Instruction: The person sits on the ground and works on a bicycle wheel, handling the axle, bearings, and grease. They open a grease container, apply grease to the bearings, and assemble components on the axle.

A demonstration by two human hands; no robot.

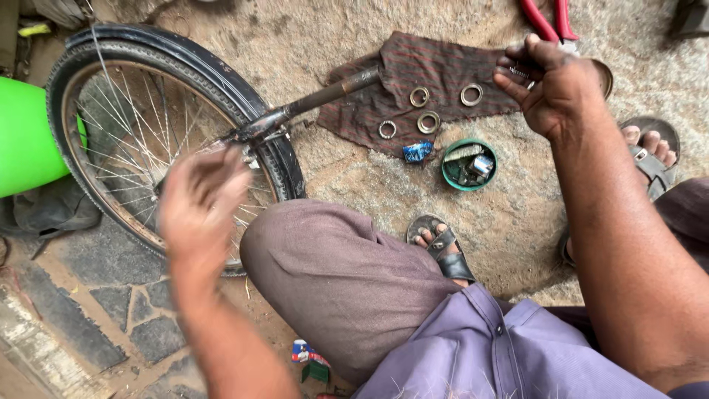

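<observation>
Purple shirt [480,347], blurred left hand [198,193], bicycle wheel [148,125]

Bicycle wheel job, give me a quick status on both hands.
Left hand blurred over bicycle wheel, grip unclear. Right hand pinches small metal part above striped cloth with four rings. Nothing between them.

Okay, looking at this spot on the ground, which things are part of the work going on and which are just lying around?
In use:
bicycle wheel with its axle, near the blurred left hand
small metal part in the right hand
four metal rings on the striped cloth
green tin of bits

Lying about:
red pliers
green container
blue wrapper
</observation>
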